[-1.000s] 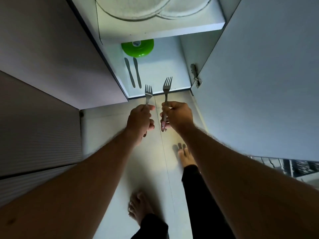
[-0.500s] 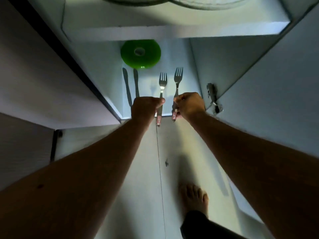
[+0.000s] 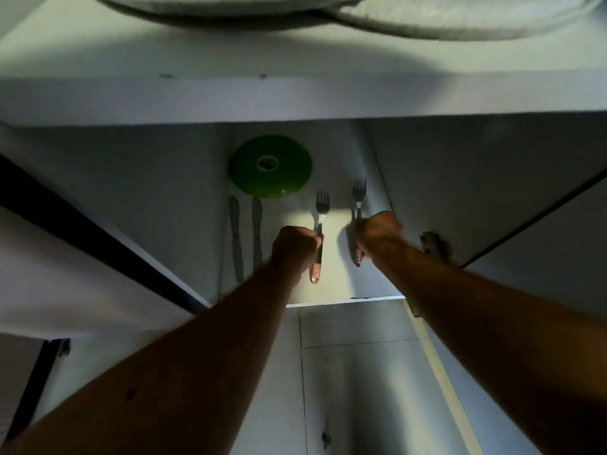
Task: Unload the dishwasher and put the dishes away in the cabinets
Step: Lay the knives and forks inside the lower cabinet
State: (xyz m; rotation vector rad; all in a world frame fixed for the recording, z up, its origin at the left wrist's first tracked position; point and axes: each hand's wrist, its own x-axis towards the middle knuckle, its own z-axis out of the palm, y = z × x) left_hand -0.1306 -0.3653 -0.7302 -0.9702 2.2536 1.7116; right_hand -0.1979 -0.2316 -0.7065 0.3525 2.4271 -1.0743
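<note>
Both hands are reaching into the low shelf [image 3: 331, 290] of an open cabinet, each one carrying a fork. The left hand [image 3: 295, 246] is curling its fingers around the handle of the left fork [image 3: 320, 238], whose tines are pointing toward the far wall; the right hand [image 3: 377, 231] is gripping the right fork [image 3: 358, 205] the same way, a little farther in and to the right. Whether either fork is already touching the shelf is hard to tell (the light is poor and the right hand is blurred).

Some of the putting-away is looking done: two knives [image 3: 246, 234] are lying side by side at the left of the shelf, a green bowl [image 3: 271, 165] is sitting upside down just beyond them at the far end, and plates [image 3: 230, 4] are resting on the shelf above.

The forks are still being held, so this pair is not yet put down. The dishwasher is not showing in this view, so how much is waiting in it cannot be judged.
</note>
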